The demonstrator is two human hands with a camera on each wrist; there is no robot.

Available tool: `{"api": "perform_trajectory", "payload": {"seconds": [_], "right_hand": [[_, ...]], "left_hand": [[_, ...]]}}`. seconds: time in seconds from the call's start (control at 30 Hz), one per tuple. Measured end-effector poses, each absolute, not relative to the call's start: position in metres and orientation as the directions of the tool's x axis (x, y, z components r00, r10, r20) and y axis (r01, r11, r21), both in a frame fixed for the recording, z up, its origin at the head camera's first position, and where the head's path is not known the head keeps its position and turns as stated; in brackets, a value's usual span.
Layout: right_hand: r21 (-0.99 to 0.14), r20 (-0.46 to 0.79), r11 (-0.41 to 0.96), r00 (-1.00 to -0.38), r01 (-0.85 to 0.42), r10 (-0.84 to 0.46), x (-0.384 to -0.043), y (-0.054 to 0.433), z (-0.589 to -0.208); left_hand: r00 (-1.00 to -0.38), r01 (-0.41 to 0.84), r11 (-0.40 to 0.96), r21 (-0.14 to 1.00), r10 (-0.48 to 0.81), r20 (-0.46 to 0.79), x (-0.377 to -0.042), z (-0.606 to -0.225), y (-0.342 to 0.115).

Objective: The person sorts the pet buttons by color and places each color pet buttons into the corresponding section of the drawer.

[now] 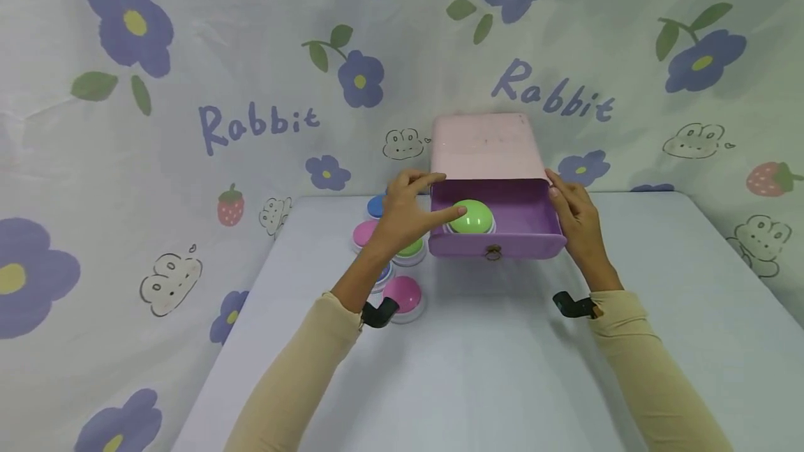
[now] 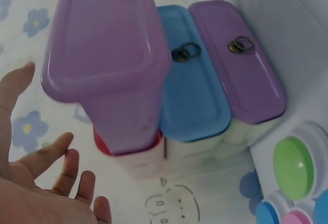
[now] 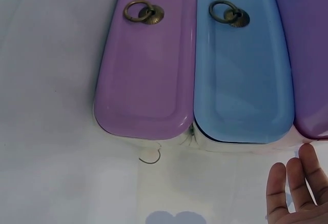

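A small chest with a pale pink top [image 1: 484,145] stands against the back cloth, its purple top drawer [image 1: 521,208] pulled out toward me. In the drawer's left part lies a green dome button [image 1: 474,215] with a white base. My left hand [image 1: 405,218] is spread at the drawer's left side, its thumb overlapping the green dome in the head view. Along the right side of the chest and drawer, my right hand [image 1: 578,218] rests with fairly straight fingers [image 3: 300,183]. Below the pulled-out drawer, the wrist views show a closed blue drawer [image 2: 192,90] and a closed purple drawer [image 2: 246,75].
Several dome buttons stand on the white table [image 1: 490,361] left of the chest, among them a pink one [image 1: 402,294] and a blue one [image 1: 375,206]. Brass ring pulls [image 3: 230,14] stick out from the drawer fronts. Flower-printed cloth [image 1: 264,54] hangs behind the table.
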State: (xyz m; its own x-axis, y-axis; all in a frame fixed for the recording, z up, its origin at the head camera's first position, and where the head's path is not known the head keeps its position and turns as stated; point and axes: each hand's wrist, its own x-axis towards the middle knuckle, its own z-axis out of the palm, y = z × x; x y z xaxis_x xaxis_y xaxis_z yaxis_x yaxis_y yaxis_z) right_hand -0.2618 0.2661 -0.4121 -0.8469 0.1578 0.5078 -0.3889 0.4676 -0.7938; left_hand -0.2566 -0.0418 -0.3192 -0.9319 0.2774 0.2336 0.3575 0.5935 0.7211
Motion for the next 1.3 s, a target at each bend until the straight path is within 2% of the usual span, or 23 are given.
{"api": "perform_trajectory", "payload": {"seconds": [0.17, 0.67, 0.87, 1.3], "right_hand": [[-0.796, 0.506, 0.465, -0.848, -0.388, 0.158, -0.262, 0.265, -0.413], [-0.801, 0.510, 0.459, -0.839, -0.384, 0.189, -0.262, 0.261, -0.412], [-0.809, 0.515, 0.435, -0.835, -0.397, 0.195, -0.259, 0.258, -0.409], [-0.807, 0.516, 0.439, -0.834, -0.396, 0.194, -0.263, 0.259, -0.411]], "left_hand": [[-0.944, 0.329, 0.531, 0.781, 0.211, 0.254, -0.256, -0.327, -0.064], [-0.980, 0.198, 0.690, 0.696, 0.159, 0.121, -0.267, -0.390, -0.122], [-0.988, 0.146, 0.754, 0.640, 0.146, 0.054, -0.277, -0.408, -0.131], [-0.985, 0.157, 0.816, 0.557, 0.171, 0.027, -0.296, -0.427, -0.127]]}}
